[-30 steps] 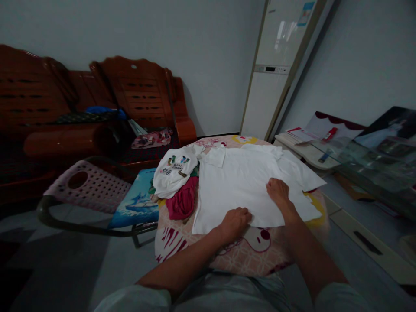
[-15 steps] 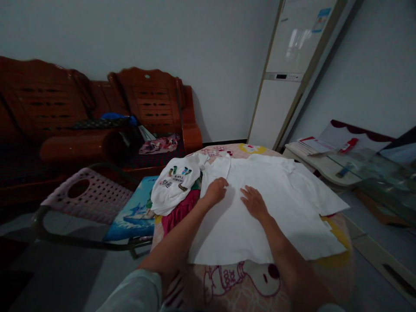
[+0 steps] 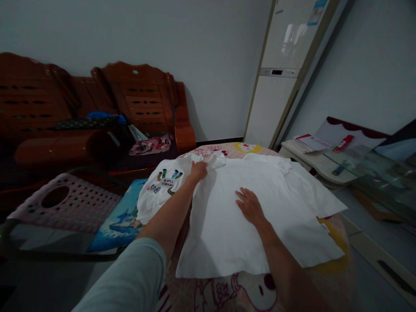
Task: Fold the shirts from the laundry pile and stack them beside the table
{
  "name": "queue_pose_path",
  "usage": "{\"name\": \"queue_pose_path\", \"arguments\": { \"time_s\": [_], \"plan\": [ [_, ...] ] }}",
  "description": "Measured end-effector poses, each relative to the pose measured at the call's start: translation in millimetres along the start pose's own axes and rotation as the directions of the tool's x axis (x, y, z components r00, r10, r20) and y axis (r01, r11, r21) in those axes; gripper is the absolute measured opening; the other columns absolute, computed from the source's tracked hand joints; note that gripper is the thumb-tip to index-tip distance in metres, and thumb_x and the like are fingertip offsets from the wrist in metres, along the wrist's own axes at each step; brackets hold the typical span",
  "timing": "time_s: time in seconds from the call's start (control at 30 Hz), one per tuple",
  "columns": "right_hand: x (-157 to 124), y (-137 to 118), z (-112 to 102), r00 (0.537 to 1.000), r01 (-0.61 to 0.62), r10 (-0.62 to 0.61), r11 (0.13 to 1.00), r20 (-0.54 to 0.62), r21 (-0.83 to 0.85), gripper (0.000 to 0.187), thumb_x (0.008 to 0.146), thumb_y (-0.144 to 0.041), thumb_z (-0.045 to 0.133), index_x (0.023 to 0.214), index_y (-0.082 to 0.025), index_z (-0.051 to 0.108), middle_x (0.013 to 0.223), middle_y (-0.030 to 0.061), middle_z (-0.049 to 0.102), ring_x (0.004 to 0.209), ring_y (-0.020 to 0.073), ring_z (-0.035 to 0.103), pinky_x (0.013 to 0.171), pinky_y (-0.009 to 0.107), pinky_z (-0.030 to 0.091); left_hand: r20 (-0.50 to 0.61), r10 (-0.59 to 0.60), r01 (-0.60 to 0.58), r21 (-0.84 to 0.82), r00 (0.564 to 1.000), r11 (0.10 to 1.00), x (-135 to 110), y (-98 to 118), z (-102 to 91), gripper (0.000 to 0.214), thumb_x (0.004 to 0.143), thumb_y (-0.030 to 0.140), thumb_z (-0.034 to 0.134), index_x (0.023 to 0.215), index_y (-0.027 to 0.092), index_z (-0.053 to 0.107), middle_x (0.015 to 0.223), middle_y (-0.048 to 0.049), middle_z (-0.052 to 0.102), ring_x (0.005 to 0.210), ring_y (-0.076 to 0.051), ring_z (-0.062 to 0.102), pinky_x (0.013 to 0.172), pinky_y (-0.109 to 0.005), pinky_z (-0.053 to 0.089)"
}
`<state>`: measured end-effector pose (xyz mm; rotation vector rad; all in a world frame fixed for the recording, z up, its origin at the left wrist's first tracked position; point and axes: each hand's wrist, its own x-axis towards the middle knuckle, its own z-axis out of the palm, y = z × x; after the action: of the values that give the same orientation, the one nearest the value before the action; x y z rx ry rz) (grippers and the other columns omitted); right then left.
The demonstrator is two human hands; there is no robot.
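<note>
The shirt (image 3: 217, 221) lies on the counter (image 3: 231, 151), with a second garment (image 3: 152, 200) just beside it on the left. Left of the counter stands a chair (image 3: 91, 203) with a cushion (image 3: 121, 229) on it; behind the chair is a sofa (image 3: 139, 97) with a cloth (image 3: 152, 144) on its seat. An air conditioner (image 3: 266, 110) stands behind the counter, right of the sofa. To the right, papers (image 3: 313, 144) lie on a side stand (image 3: 313, 164).
</note>
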<state>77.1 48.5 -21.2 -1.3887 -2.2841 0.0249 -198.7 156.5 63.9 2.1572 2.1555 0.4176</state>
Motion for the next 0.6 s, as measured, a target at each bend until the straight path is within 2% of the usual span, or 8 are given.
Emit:
{"name": "queue_pose_path", "arguments": {
  "time_s": [0.1,0.2,0.3,0.4,0.47,0.53,0.6],
  "plan": [
    [-0.4,2.3,5.1,1.000,-0.002,0.003,0.999,-0.031,0.036,0.040,0.095,-0.031,0.047,0.131,-0.021,0.060,0.142,0.0126,0.053,0.133,0.0285,0.045,0.112,0.051,0.032,-0.011,-0.022,0.020,-0.128,1.000,0.992,10.1,-9.8,-20.5,0.037,0.082,0.008,0.051,0.113,0.017,0.070,0.121,-0.0104,0.069,0.113,-0.022,0.062,0.104,-0.034,0.043],
    [0.4,6.4,10.4,0.996,0.012,-0.004,0.994,-0.084,0.105,0.039,0.094,-0.031,0.049,0.128,-0.020,0.063,0.138,0.0132,0.057,0.131,0.0283,0.048,0.112,0.050,0.035,-0.026,0.039,-0.045,-0.311,0.999,0.949,15.5,-0.9,-39.0,0.037,0.081,0.010,0.053,0.112,0.015,0.072,0.113,-0.0087,0.072,0.104,-0.021,0.066,0.096,-0.030,0.049],
    [1.6,10.7,12.9,0.985,0.052,-0.019,0.979,-0.170,0.195,0.039,0.093,-0.032,0.049,0.126,-0.017,0.063,0.133,0.0144,0.060,0.127,0.0274,0.051,0.109,0.049,0.040,-0.013,0.087,-0.081,-0.535,0.996,0.841,21.8,30.8,-44.9,0.040,0.082,0.010,0.051,0.118,0.014,0.069,0.103,-0.0070,0.074,0.084,-0.018,0.070,0.084,-0.030,0.055],
    [2.0,12.6,11.5,0.967,0.100,-0.030,0.959,-0.253,0.267,0.040,0.093,-0.033,0.048,0.127,-0.018,0.063,0.129,0.0135,0.063,0.123,0.0260,0.054,0.107,0.048,0.044,0.012,0.107,-0.062,-0.750,0.994,0.659,32.1,75.1,-39.3,0.045,0.083,0.007,0.045,0.125,0.009,0.063,0.116,-0.0124,0.069,0.076,-0.015,0.070,0.076,-0.031,0.058],
    [1.7,11.9,9.5,0.960,0.126,-0.039,0.945,-0.276,0.303,0.039,0.093,-0.033,0.048,0.126,-0.020,0.063,0.126,0.0124,0.064,0.120,0.0251,0.056,0.105,0.047,0.046,0.030,0.130,-0.043,-0.850,0.991,0.525,39.7,102.3,-33.2,0.048,0.084,0.006,0.043,0.129,0.007,0.058,0.129,-0.0167,0.061,0.082,-0.016,0.070,0.079,-0.033,0.059],
    [1.3,10.4,7.5,0.959,0.137,-0.043,0.935,-0.279,0.328,0.038,0.093,-0.031,0.049,0.125,-0.020,0.064,0.124,0.0126,0.066,0.117,0.0252,0.059,0.102,0.047,0.048,0.027,0.187,-0.055,-0.906,0.982,0.420,45.9,122.1,-26.6,0.050,0.084,0.008,0.047,0.134,0.010,0.054,0.140,-0.0173,0.052,0.098,-0.019,0.069,0.087,-0.036,0.057],
    [1.1,9.2,5.7,0.958,0.134,-0.032,0.930,-0.286,0.343,0.037,0.091,-0.028,0.049,0.123,-0.020,0.065,0.120,0.0131,0.067,0.113,0.0255,0.061,0.099,0.046,0.050,-0.009,0.249,-0.110,-0.912,0.968,0.396,49.3,131.7,-19.5,0.056,0.084,0.011,0.053,0.139,0.015,0.049,0.148,-0.0149,0.045,0.118,-0.023,0.061,0.100,-0.039,0.050]
  ]
}}
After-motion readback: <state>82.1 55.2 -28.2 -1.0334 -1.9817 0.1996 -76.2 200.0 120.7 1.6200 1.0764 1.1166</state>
